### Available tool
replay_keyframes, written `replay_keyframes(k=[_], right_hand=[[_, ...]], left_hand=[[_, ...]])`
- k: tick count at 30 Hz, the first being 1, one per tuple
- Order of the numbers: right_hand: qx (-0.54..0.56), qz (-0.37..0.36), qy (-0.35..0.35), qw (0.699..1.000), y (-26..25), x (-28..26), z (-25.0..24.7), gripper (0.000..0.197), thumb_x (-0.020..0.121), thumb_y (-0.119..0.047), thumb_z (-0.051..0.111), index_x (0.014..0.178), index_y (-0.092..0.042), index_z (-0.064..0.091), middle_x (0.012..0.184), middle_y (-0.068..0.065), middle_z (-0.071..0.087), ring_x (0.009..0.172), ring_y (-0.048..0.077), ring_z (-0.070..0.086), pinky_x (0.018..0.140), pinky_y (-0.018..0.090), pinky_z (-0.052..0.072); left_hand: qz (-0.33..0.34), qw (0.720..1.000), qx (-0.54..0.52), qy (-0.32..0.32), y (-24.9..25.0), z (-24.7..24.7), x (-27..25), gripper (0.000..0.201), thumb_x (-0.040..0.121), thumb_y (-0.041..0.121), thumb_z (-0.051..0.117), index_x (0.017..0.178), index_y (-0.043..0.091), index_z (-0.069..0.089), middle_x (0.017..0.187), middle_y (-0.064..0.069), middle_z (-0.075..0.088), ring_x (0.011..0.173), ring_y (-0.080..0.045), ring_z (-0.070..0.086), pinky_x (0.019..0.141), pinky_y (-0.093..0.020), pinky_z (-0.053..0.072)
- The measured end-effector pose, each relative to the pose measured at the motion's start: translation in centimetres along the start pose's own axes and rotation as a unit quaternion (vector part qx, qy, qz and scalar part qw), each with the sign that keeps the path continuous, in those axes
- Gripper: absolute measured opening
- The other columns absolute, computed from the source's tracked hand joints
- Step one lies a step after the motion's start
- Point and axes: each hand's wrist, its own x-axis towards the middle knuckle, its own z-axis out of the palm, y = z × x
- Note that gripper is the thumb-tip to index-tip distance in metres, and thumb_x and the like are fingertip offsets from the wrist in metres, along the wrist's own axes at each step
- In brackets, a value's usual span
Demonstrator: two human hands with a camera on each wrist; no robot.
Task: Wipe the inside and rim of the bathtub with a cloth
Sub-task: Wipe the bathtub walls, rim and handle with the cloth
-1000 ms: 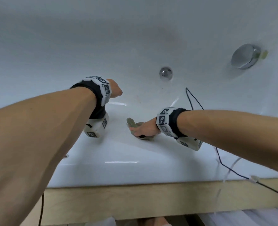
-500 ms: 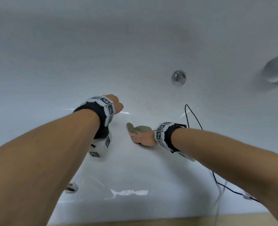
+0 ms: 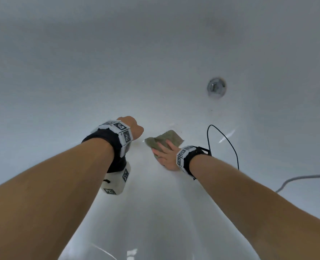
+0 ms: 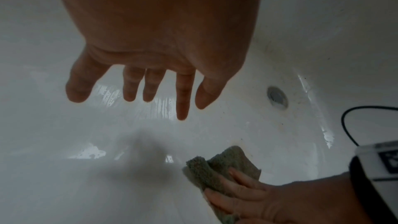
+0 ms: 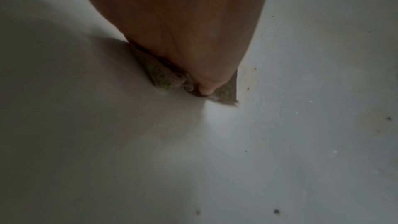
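Observation:
I look down into the white bathtub (image 3: 155, 72). A folded grey-green cloth (image 3: 171, 138) lies on the tub's bottom near its sloping side. My right hand (image 3: 164, 153) presses flat on the cloth with its fingers stretched out. The left wrist view shows the same cloth (image 4: 228, 161) under the right hand (image 4: 247, 193). In the right wrist view the cloth (image 5: 161, 74) pokes out from beneath the palm (image 5: 193, 40). My left hand (image 3: 134, 128) hovers just left of the cloth, holding nothing. Its fingers (image 4: 152, 84) are straight and spread above the wet surface.
A chrome drain (image 3: 216, 87) sits beyond and right of the cloth. A black cable (image 3: 223, 136) loops up from my right wrist. A grey hose (image 3: 305, 177) lies at the right edge. Small dark specks (image 5: 276, 211) dot the tub surface.
My view has dropped deeper into the tub; the front rim, wooden edge and overflow cap have left the picture. The right hand has slid the cloth further down, its fingers now flatter on it.

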Motion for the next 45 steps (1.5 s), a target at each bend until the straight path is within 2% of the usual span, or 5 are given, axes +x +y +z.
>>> replay_keyframes(k=[5,17,26,35,45], right_hand=[[-0.077,-0.017,0.063,0.995,1.7,1.2,-1.5,0.096,0.067,-0.060,-0.007,0.156,-0.028,0.009,0.165,-0.003,-0.004,0.151,0.024,-0.012,0.121,0.049,-0.006],[-0.167,0.045,0.250,0.953,8.1,1.6,-16.7,0.064,0.097,-0.041,0.042,0.153,-0.043,0.012,0.164,0.005,-0.008,0.149,0.039,-0.008,0.119,0.058,0.010],[-0.361,-0.006,0.059,0.931,9.2,-1.9,-9.2,0.064,0.099,-0.024,0.038,0.149,-0.052,0.008,0.160,0.005,-0.026,0.144,0.045,-0.021,0.120,0.053,0.001],[-0.278,0.002,0.063,0.959,10.3,-3.9,-3.6,0.073,0.097,-0.040,0.047,0.153,-0.042,0.000,0.163,-0.001,-0.016,0.149,0.034,-0.013,0.122,0.047,0.010],[-0.189,0.126,0.216,0.950,14.3,-3.9,-14.0,0.090,0.093,-0.046,0.055,0.155,-0.028,-0.007,0.161,0.016,-0.020,0.145,0.046,-0.017,0.116,0.051,-0.009]], left_hand=[[0.002,0.999,0.041,0.000,-0.2,-0.8,1.9,0.023,0.090,0.032,0.039,0.083,0.013,0.052,0.090,-0.004,0.053,0.077,-0.024,0.050,0.064,-0.026,0.039],[0.011,0.998,0.056,0.003,2.7,-0.9,4.0,0.027,0.094,0.028,0.038,0.091,0.010,0.057,0.096,-0.006,0.058,0.085,-0.026,0.055,0.072,-0.028,0.040],[-0.001,1.000,0.011,-0.011,4.3,-0.2,5.0,0.022,0.087,0.033,0.042,0.090,0.015,0.055,0.094,-0.005,0.057,0.081,-0.027,0.055,0.070,-0.029,0.041],[-0.076,0.996,-0.008,0.052,6.5,-0.7,3.8,0.053,0.093,0.041,0.036,0.143,0.025,0.037,0.156,-0.019,0.013,0.141,-0.044,0.010,0.111,-0.057,0.023],[-0.069,0.993,-0.046,0.085,7.0,0.5,5.2,0.048,0.088,0.035,0.046,0.134,0.021,0.045,0.154,-0.015,0.014,0.142,-0.042,0.009,0.110,-0.055,0.026]])
